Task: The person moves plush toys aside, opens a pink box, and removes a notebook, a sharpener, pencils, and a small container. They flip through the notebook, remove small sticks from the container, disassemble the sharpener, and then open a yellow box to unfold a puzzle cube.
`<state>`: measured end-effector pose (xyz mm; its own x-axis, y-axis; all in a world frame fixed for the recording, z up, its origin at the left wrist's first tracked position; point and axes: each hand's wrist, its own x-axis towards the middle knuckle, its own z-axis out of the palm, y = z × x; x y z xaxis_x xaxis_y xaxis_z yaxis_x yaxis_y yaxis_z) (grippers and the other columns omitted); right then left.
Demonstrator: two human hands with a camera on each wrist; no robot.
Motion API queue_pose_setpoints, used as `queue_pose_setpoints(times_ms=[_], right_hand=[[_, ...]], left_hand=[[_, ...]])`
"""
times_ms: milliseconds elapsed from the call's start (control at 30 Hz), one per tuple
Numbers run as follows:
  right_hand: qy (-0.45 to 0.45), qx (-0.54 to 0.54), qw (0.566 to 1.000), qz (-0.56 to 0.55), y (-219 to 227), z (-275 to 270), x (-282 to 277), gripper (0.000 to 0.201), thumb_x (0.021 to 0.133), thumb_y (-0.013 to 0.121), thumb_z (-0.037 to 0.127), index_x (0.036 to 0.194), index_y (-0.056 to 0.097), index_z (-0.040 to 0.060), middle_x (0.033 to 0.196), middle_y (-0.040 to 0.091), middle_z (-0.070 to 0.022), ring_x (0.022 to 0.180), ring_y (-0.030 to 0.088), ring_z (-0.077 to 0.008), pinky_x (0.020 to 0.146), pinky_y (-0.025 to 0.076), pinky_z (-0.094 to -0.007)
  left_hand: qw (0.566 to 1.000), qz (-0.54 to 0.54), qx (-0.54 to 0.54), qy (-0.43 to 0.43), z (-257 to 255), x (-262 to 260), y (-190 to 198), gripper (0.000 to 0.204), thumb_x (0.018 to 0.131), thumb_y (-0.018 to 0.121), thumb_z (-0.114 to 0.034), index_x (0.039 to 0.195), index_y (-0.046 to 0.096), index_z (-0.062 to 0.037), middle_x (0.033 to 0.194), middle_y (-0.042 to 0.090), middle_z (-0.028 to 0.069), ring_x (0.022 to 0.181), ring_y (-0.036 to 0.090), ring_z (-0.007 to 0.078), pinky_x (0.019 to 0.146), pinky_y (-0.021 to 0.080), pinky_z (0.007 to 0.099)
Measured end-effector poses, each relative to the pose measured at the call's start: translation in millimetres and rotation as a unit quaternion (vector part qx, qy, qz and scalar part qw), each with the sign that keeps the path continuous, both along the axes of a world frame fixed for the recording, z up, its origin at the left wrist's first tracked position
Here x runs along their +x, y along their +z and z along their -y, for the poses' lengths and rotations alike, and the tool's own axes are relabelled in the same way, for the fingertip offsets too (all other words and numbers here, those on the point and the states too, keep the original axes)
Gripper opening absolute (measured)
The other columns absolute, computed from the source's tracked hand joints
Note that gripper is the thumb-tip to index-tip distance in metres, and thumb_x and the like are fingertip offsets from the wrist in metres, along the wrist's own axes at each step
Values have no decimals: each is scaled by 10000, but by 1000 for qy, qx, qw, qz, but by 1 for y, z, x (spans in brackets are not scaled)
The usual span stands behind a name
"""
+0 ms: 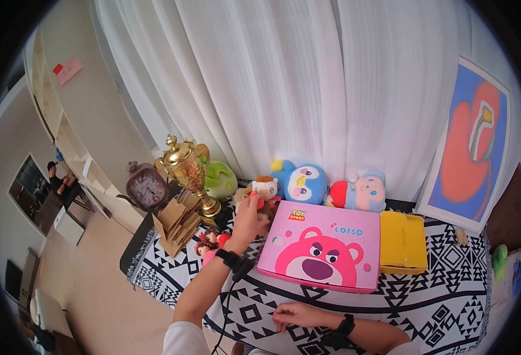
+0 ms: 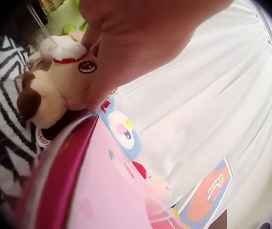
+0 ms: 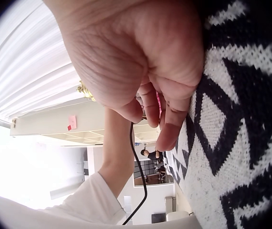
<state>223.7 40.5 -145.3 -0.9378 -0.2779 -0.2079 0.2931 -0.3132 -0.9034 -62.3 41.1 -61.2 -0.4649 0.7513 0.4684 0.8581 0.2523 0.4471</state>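
My left hand [image 1: 248, 220] reaches to the back of the table and grips a tan plush toy [image 2: 71, 78]. The plush has a dark brown patch, a glossy dark eye and white fluff with red trim. Its lower end sits beside the edge of the pink Lotso box [image 1: 319, 248], and my fingers hide part of it. Low over the patterned tablecloth, in front of the box, my right hand [image 1: 296, 315] lies idle with loosely curled fingers and nothing in them. Just behind the left hand is a small brown-and-white plush [image 1: 264, 185].
A gold trophy [image 1: 187, 171], folded cardboard [image 1: 178, 223], a clock [image 1: 148, 186] and a green plush [image 1: 220, 179] stand at the left. Blue penguin [image 1: 303, 184] and pink-blue [image 1: 370, 192] plushes line the curtain. A yellow box [image 1: 403, 242] adjoins the pink one. Red-pink dolls [image 1: 207, 251] lie near the left forearm.
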Motion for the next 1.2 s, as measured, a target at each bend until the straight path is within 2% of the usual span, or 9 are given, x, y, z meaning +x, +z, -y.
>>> queue_pose_setpoints(times_ms=[233,533,633,767,800,900,933,1100,1200], right_hand=[[-2,13,1000,-3,5,0,0,251,1024,501,201,1040,548,-45,944,616,-96,849,662,-175,761,551,-288],[-8,-13,1000,-3,4,1,2,231,1016,512,172,1046,548,-54,970,607,-109,878,659,-188,767,556,-302],[-6,0,1000,-14,0,0,2,225,1015,514,166,1043,549,-55,962,612,-112,865,662,-190,769,557,-300],[-11,-5,1000,-11,8,1,1,210,1011,519,154,1031,552,-53,951,620,-117,856,668,-195,757,556,-290],[-9,2,1000,-5,9,0,1,209,1013,517,155,1027,553,-51,953,620,-119,859,670,-197,752,556,-291],[-7,6,1000,12,8,0,0,212,1016,512,158,1026,551,-51,955,621,-121,860,671,-198,752,557,-292],[-6,7,1000,12,9,1,-1,212,1016,512,158,1026,551,-51,955,621,-121,860,671,-198,752,557,-292],[-2,15,1000,6,5,-1,1,222,1018,510,170,1020,550,-49,958,622,-124,860,673,-197,756,556,-291],[-4,9,1000,4,6,-1,1,225,1020,508,173,1019,548,-49,961,617,-119,865,671,-192,761,555,-289]], left_hand=[[997,43,60,32,-1,-5,-4,679,629,812,-77,1222,482,-98,1173,549,195,1122,535,399,951,451,440],[990,-24,-31,-133,24,2,4,729,773,681,-64,1442,412,-167,1256,483,268,1163,492,438,990,435,427],[993,-42,69,-83,62,2,18,641,786,702,-88,1386,476,-106,1268,535,230,1178,513,389,1008,430,407],[944,111,49,306,129,-51,0,567,771,736,-265,1227,577,32,1073,630,259,1019,618,347,866,492,410],[936,-47,24,349,143,-79,-37,534,780,744,-350,1102,636,62,923,665,263,870,668,333,743,519,392],[925,241,-58,288,156,-88,-36,521,784,754,-427,940,683,65,776,690,207,668,673,265,596,514,349],[914,305,-43,265,155,-85,-37,509,808,743,-483,802,711,26,686,687,81,600,635,133,543,488,274],[931,313,28,187,137,-97,-71,449,779,776,-426,815,721,18,696,698,41,608,638,117,581,495,269],[929,257,-9,266,127,-97,-74,393,723,811,-359,819,696,5,727,712,98,684,691,214,637,518,318]])
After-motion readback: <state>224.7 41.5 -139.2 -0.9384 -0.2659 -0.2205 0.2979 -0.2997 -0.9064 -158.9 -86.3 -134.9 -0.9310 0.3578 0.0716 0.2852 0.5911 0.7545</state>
